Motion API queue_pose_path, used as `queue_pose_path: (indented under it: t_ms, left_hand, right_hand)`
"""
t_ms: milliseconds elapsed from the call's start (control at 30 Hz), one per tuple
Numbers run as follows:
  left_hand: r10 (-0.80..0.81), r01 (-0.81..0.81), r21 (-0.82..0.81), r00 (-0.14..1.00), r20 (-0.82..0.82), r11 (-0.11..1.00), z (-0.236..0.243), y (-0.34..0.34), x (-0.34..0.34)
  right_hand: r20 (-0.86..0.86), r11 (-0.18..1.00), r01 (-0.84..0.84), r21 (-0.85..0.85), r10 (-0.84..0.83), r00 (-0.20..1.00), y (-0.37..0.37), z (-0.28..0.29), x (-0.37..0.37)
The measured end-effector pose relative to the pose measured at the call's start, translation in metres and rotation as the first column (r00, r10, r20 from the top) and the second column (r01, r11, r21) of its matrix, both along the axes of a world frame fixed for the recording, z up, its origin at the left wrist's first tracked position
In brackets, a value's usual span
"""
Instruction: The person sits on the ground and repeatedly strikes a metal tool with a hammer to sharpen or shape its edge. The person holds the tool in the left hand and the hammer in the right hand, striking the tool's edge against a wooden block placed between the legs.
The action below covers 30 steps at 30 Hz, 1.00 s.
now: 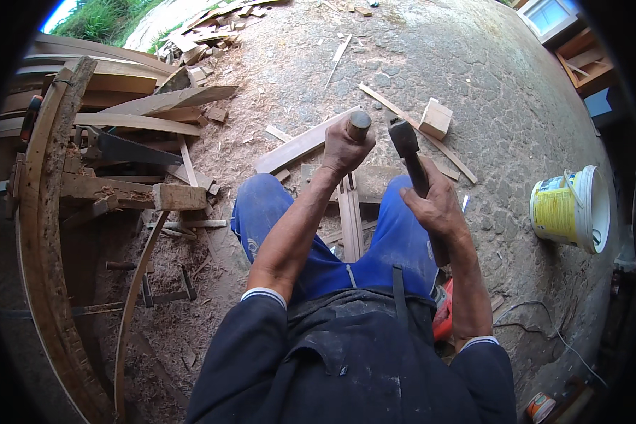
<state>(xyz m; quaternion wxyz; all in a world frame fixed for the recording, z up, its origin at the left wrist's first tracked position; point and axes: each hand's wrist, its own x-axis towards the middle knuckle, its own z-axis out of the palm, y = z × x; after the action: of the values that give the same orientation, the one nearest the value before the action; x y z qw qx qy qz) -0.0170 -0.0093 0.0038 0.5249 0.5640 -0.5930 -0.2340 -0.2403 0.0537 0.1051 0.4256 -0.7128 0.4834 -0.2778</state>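
Hammer (403,137) fills the right hand (439,203); the left hand (346,150) clenches a round-topped handle (359,123). An off-centre blow could bruise knuckles.

Hammer (404,137) and round-topped handle (359,125), held apart.
The left hand (346,150) grips the handle near one o'clock; the right hand (437,203) holds the hammer near three. A wooden block (436,119) lies near two, a white-and-yellow bucket (562,208) farther out at three, a hand saw (131,150) between nine and ten.
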Motion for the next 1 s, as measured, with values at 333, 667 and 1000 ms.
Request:
queue_pose_path:
  t_ms: [333, 667, 1000]
  left_hand:
    - [-0.023, 0.030, -0.095, 0.997, 0.073, 0.995, -0.008, -0.007, 0.006]
    - [-0.067, 0.067, -0.118, 0.998, 0.006, 0.991, -0.030, -0.003, 0.024]
    - [-0.045, 0.037, -0.063, 0.990, -0.136, 0.997, -0.019, 0.018, 0.014]
  right_hand:
    - [0.024, 0.983, -0.055, -0.175, 0.060, 0.998, -0.023, 0.040, 0.006]
    - [-0.685, 0.916, -0.379, -0.131, 0.192, 0.703, -0.049, 0.051, 0.051]
    - [-0.701, 0.891, -0.433, -0.133, 0.225, 0.677, -0.051, 0.058, 0.069]
